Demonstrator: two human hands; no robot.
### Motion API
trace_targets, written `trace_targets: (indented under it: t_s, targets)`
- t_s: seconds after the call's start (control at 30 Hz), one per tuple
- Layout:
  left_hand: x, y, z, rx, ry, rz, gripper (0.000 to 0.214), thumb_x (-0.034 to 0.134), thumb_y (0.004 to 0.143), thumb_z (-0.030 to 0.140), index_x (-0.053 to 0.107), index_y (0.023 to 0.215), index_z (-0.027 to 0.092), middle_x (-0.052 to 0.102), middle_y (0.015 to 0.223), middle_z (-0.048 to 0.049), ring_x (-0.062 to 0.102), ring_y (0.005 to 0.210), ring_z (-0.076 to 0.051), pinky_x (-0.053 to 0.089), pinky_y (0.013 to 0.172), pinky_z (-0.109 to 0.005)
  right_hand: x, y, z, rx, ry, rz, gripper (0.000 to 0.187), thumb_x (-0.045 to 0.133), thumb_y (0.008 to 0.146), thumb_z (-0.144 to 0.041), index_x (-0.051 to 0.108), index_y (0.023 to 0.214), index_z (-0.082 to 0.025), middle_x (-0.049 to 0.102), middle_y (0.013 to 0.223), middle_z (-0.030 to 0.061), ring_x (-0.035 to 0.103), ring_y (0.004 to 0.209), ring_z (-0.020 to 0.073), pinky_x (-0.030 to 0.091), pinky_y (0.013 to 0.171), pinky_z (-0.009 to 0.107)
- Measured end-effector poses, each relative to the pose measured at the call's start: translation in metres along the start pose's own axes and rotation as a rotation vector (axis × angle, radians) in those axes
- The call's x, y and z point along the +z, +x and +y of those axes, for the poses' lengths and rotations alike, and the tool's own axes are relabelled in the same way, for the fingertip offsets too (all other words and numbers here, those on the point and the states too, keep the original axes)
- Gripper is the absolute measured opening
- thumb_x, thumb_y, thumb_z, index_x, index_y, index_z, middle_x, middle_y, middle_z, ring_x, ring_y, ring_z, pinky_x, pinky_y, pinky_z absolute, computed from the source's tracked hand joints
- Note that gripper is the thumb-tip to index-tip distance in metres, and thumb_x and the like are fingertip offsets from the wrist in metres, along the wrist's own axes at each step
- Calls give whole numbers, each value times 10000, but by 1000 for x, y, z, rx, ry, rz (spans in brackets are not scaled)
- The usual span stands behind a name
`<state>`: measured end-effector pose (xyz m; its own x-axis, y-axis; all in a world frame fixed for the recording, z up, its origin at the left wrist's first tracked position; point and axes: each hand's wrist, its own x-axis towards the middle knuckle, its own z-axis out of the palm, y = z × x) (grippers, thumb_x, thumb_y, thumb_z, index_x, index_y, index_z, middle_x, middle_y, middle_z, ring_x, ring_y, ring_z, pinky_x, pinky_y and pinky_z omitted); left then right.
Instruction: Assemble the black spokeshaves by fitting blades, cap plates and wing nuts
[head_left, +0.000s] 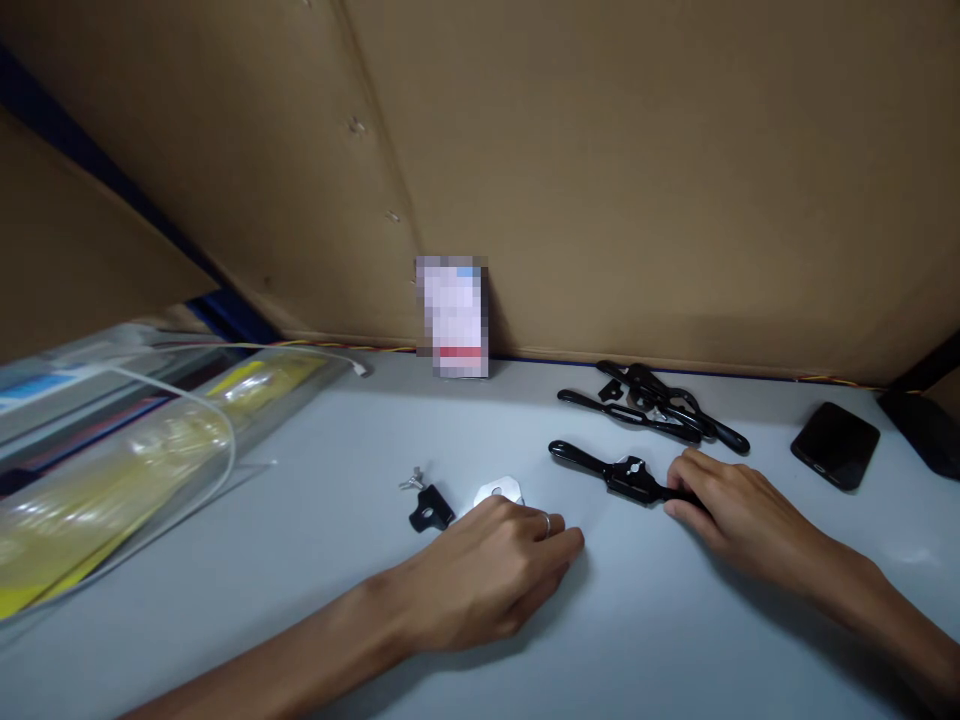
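Observation:
My right hand (731,505) is closed round one handle of a black spokeshave (632,482), which lies on or just above the table with its other handle pointing left. My left hand (502,570) is low over the table, its fingers curled and closed. Whatever may be in those fingers is hidden behind the knuckles. Just beyond that hand lies a silver blade (501,488) with a hole, partly covered by the hand. To its left are a black cap piece (431,508) and small silver thumbscrews (413,479).
Behind the spokeshave lies a pile of black spokeshave parts (660,405). A black phone (835,446) is at the right. A second phone with a lit screen (456,318) leans on the cardboard wall (637,180). Plastic-wrapped yellow packs (150,470) and a white cable (231,440) lie left.

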<state>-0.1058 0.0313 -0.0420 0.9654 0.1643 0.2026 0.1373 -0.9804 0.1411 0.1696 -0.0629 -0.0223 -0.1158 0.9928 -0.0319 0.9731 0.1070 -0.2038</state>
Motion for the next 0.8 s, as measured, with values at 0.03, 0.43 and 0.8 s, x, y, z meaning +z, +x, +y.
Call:
trace_targets:
  t_s: [0.03, 0.43, 0.8]
  targets:
    - [0, 0, 0, 0, 1, -1, 248, 404, 963, 114, 527, 765, 197, 577, 628, 0, 473, 486, -137, 252, 484, -358, 0, -1, 1, 1, -13, -7, 55, 533, 991, -253, 564, 961, -220, 659, 950, 28, 622, 752, 187, 413, 653, 333]
    - [0, 3, -2, -8, 35, -26, 191, 430, 936, 131, 499, 770, 196, 608, 651, -11, 488, 494, -121, 274, 481, -331, -4, -12, 30, -68, -5, -75, 208, 393, 1034, -358, 565, 1033, -241, 672, 988, 62, 649, 796, 220, 461, 720, 384]
    - [-2, 3, -1, -9, 88, -43, 151, 473, 912, 126, 512, 785, 200, 631, 675, -9, 527, 510, -134, 289, 470, -349, 3, -9, 35, -67, -63, -77, 286, 324, 1055, -384, 565, 1008, -236, 678, 837, 68, 637, 714, 241, 426, 652, 383]
